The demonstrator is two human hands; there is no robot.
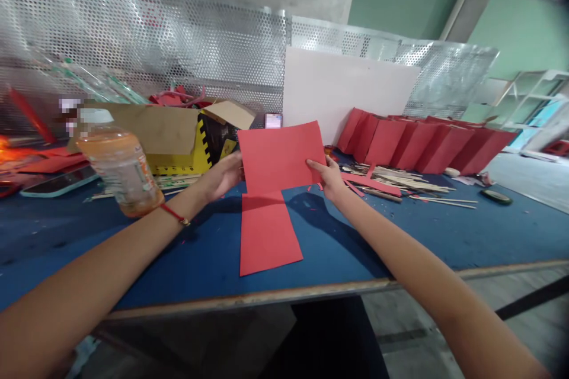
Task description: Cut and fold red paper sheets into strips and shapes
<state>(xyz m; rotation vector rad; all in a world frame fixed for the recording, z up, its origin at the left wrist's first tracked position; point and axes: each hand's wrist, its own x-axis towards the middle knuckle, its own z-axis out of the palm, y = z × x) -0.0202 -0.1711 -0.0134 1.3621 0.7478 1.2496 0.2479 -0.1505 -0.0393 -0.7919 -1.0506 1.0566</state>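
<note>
I hold a red paper sheet [280,157] up above the blue table [400,231]. My left hand [224,176] grips its left edge and my right hand [328,177] pinches its right edge. A red string bracelet circles my left wrist. A second red sheet [267,234] lies flat on the table just below the held one.
A plastic bottle of orange drink [120,163] stands at the left. Behind it sit an open cardboard box [178,133] and a phone [60,183]. Folded red sheets [422,142] lean along the back right, with wooden sticks [400,180] beside them. A perforated metal panel [178,47] backs the table.
</note>
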